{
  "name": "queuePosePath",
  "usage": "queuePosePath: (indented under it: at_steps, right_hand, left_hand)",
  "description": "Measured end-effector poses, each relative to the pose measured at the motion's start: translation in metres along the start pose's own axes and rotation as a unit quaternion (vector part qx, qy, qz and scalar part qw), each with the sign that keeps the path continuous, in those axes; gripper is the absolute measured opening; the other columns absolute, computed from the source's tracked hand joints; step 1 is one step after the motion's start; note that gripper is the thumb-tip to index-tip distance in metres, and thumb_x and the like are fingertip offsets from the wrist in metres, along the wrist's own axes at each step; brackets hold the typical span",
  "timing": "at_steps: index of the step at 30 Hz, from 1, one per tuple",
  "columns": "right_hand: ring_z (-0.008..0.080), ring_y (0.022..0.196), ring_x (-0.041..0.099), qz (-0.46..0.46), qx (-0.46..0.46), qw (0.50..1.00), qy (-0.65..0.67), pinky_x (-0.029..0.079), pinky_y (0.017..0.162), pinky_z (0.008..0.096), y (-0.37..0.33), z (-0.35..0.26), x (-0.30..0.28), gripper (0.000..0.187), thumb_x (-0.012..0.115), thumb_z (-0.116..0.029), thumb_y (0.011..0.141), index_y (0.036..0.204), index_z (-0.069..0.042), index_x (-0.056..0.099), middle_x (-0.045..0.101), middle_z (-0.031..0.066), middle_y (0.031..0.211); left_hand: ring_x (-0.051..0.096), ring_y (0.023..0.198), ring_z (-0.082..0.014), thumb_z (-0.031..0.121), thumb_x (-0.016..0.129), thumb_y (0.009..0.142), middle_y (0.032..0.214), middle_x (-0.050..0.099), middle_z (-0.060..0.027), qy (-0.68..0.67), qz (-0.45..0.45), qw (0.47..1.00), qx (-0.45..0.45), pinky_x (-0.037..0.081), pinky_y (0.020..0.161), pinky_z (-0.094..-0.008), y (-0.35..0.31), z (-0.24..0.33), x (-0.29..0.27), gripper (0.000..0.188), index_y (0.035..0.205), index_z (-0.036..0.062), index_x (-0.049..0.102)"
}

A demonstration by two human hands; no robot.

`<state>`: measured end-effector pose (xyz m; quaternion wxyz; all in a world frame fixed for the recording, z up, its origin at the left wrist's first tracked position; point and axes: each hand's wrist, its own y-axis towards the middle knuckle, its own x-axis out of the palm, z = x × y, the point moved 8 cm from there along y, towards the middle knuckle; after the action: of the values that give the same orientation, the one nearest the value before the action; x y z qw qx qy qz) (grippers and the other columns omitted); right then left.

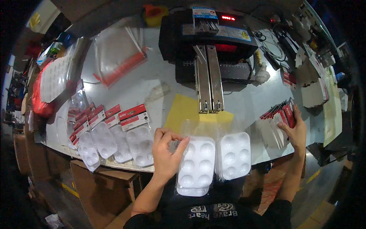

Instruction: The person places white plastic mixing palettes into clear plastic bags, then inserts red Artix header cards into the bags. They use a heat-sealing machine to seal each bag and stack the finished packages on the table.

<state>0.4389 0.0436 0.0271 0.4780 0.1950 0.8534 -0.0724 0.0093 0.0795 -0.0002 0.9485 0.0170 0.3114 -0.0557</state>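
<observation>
My left hand (167, 149) is closed on the upper left edge of a white plastic paint palette (197, 162) in a clear bag, thumb lying along its side. Part of another palette shows under its lower end. To the right, more bagged palettes (233, 155) lie stacked at the table's near edge. My right hand (296, 129) grips a bundle of folded red-and-white header cards (275, 126), thumb on the near side. Its other fingers are partly hidden behind the cards. Left of my left hand, several bagged palettes (139, 143) with red-and-white header cards lie overlapping.
A black stapling machine (171, 40) with a red display stands at the back, its metal rails (209, 82) pointing toward me over a yellow sheet (179, 110). Clear plastic bags (118, 53) lie back left. More stacked cards (314, 93) stand at the right, near cables (272, 44).
</observation>
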Motion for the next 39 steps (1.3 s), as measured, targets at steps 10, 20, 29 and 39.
queuePosePath:
  at_steps: [10, 20, 29, 39]
  right_hand:
    - [0.0244, 0.070, 0.059, -0.121, -0.304, 0.945, 0.018, 0.045, 0.066, 0.0339, -0.055, -0.192, 0.031, 0.055, 0.081, -0.039, 0.059, 0.102, -0.008, 0.063, 0.064, 0.0062, 0.085]
    - [0.0150, 0.048, 0.057, -0.268, -0.252, 0.913, 0.174, 0.041, 0.045, 0.0262, -0.055, -0.222, 0.084, 0.023, 0.075, -0.024, 0.075, 0.078, -0.002, 0.066, 0.060, 0.0098, 0.060]
    - [0.0149, 0.049, 0.059, -0.222, -0.369, 0.893, 0.130, 0.043, 0.046, 0.0251, -0.061, -0.228, 0.078, 0.021, 0.076, -0.022, 0.072, 0.078, -0.003, 0.066, 0.062, 0.0080, 0.062]
    - [0.0085, 0.059, 0.062, -0.481, 0.067, 0.819, 0.305, 0.048, 0.051, 0.0215, -0.078, -0.156, 0.114, 0.021, 0.063, -0.015, 0.087, 0.093, 0.004, 0.068, 0.067, 0.0063, 0.073]
  left_hand:
    - [0.059, 0.084, -0.0074, 0.014, 0.054, 0.093, 0.094, 0.069, -0.0103, -0.418, -0.189, 0.877, -0.141, 0.047, 0.072, -0.0211, -0.032, 0.040, 0.043, 0.021, 0.105, -0.0035, 0.056]
    - [0.050, 0.058, -0.0036, 0.019, 0.057, 0.092, 0.066, 0.063, -0.0033, -0.253, -0.138, 0.953, -0.100, 0.040, 0.053, -0.0215, -0.028, 0.037, 0.027, 0.020, 0.094, 0.0009, 0.062]
    - [0.043, 0.046, -0.0054, 0.018, 0.058, 0.091, 0.055, 0.050, -0.0057, -0.196, -0.129, 0.972, -0.018, 0.034, 0.044, -0.0243, -0.026, 0.046, 0.025, 0.016, 0.089, 0.0032, 0.064]
    - [0.043, 0.066, -0.0035, 0.017, 0.054, 0.093, 0.072, 0.058, 0.0030, -0.276, -0.003, 0.955, -0.108, 0.036, 0.058, -0.0197, -0.024, 0.011, 0.011, 0.022, 0.090, -0.0034, 0.063]
